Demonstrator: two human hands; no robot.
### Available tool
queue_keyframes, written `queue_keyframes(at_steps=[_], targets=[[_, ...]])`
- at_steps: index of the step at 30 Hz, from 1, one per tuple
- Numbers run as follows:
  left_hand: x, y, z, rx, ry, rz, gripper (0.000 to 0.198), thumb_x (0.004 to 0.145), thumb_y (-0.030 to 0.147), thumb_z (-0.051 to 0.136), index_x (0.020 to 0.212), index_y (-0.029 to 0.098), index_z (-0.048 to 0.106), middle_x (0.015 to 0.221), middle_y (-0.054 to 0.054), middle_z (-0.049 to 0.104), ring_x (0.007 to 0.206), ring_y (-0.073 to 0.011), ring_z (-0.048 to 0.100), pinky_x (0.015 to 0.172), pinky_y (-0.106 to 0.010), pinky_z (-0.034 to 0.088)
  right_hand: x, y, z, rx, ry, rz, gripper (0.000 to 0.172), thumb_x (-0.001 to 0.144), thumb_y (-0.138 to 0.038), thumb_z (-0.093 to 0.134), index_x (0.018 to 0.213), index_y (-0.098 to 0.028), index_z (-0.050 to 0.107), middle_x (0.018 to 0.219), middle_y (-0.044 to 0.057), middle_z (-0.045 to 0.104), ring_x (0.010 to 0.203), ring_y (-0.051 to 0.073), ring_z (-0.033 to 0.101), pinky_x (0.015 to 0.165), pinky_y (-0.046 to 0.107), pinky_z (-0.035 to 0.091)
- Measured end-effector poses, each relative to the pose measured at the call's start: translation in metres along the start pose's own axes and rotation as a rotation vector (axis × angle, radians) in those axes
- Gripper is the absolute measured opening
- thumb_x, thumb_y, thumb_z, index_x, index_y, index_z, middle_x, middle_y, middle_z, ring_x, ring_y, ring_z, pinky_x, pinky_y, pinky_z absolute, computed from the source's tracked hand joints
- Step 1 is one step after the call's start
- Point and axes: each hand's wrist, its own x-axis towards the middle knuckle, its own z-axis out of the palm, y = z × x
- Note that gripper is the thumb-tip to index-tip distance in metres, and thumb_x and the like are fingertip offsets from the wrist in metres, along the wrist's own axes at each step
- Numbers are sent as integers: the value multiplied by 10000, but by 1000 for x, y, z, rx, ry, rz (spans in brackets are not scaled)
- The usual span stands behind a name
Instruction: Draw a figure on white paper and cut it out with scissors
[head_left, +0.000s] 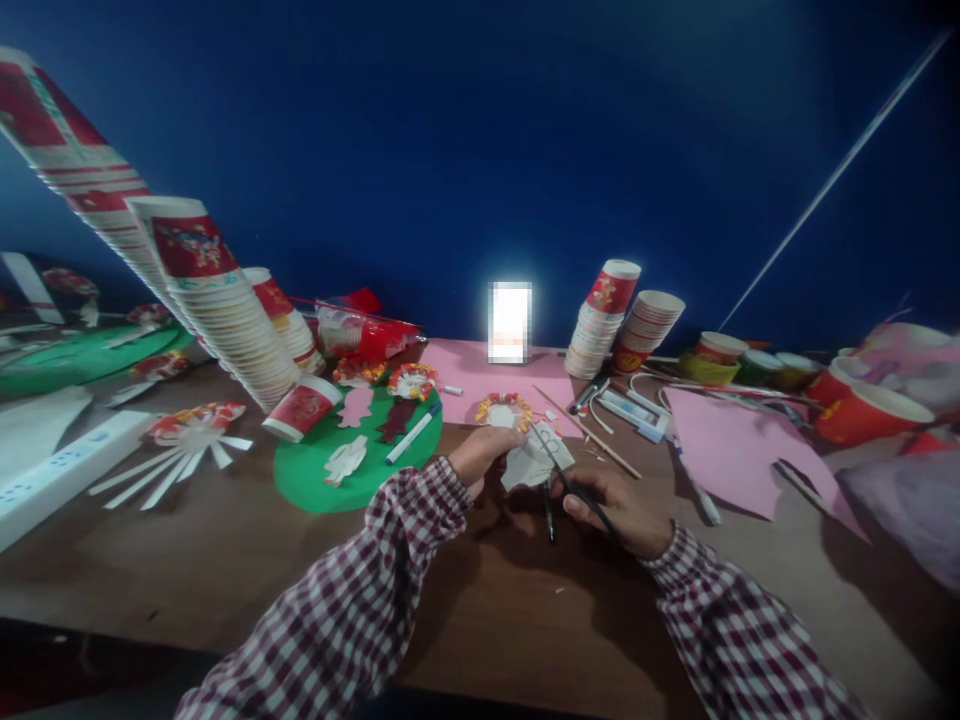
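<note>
My left hand is closed on the left edge of a white paper piece with dark drawn outlines. My right hand grips dark scissors, whose blades lie across the drawn part of the paper. Just beyond the paper, a cut cup ring with red and yellow edging rests on a pink sheet. A dark pen shows below the paper, near my right fingers.
A green sheet at left bears paper cutouts and a marker. Tall cup stacks lean behind it. A wooden stick, more cup stacks and a cut pink sheet are at right. A white power strip lies far left.
</note>
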Motion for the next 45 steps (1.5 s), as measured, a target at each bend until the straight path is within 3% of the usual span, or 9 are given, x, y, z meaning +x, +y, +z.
queue_keyframes(at_steps=[4, 9, 17, 32, 45], targets=[[-1, -3, -2, -6, -55, -1, 289, 547, 318, 752, 662, 90, 616, 580, -11, 590, 503, -73, 491, 514, -200, 369, 1, -1, -1, -60, 9, -34, 353, 794, -484, 527, 840, -139, 580, 696, 17, 535, 599, 109, 462, 546, 218, 393], [-2, -5, 0, 38, -37, -30, 350, 514, 332, 771, 711, 75, 638, 601, -23, 617, 515, -89, 520, 530, -208, 401, 1, -2, 0, -61, -15, -6, 356, 791, -477, 533, 854, -130, 576, 668, 1, 516, 550, 93, 433, 506, 204, 360], [-2, -7, -1, 49, -38, -34, 344, 512, 320, 766, 714, 64, 656, 622, -46, 632, 524, -95, 533, 525, -204, 406, 0, -2, -1, -82, -33, -31, 331, 803, -456, 526, 866, -135, 580, 726, 18, 547, 628, 119, 481, 591, 223, 396], [-3, -1, -2, 166, -55, -49, 328, 543, 341, 729, 705, 65, 654, 561, -37, 608, 454, -89, 493, 440, -199, 351, 0, -3, 0, -73, -59, 20, 375, 766, -500, 551, 853, -136, 581, 693, 12, 539, 576, 108, 467, 519, 207, 376], [1, -3, -7, 161, -78, -84, 316, 522, 295, 739, 717, 58, 665, 603, -45, 621, 512, -94, 518, 490, -197, 378, -1, 0, 0, -30, -81, 47, 417, 770, -523, 530, 901, -131, 583, 665, 5, 525, 540, 99, 446, 502, 210, 374]])
